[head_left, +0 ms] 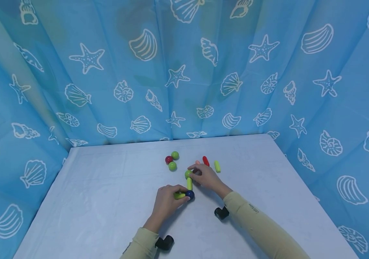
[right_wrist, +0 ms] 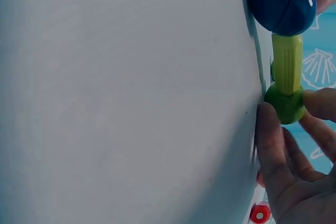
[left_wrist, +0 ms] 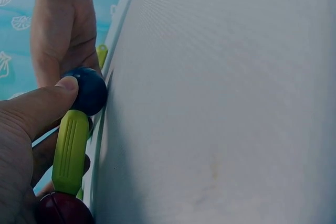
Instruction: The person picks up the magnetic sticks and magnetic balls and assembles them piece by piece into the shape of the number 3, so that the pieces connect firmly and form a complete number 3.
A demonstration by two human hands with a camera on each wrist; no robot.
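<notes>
My left hand (head_left: 166, 198) grips a dark blue ball (head_left: 190, 195), with its thumb pressed on it in the left wrist view. A yellow-green rod (left_wrist: 71, 151) joins this ball to a dark red ball (left_wrist: 64, 209), which the left hand covers in the head view. From the blue ball a second yellow-green rod (head_left: 189, 183) runs away to a green ball (head_left: 188, 174). My right hand (head_left: 206, 177) pinches that green ball between thumb and fingers. The joined pieces lie at or just above the white table; which of the two I cannot tell.
Behind the hands sit two green balls (head_left: 175, 155) and a dark red ball (head_left: 169, 159). A red rod (head_left: 205, 160), a yellow-green rod (head_left: 217, 166) and a partly hidden pink piece (head_left: 197, 162) lie beyond the right hand. Blue curtains (head_left: 178, 100) surround the white table (head_left: 106, 201).
</notes>
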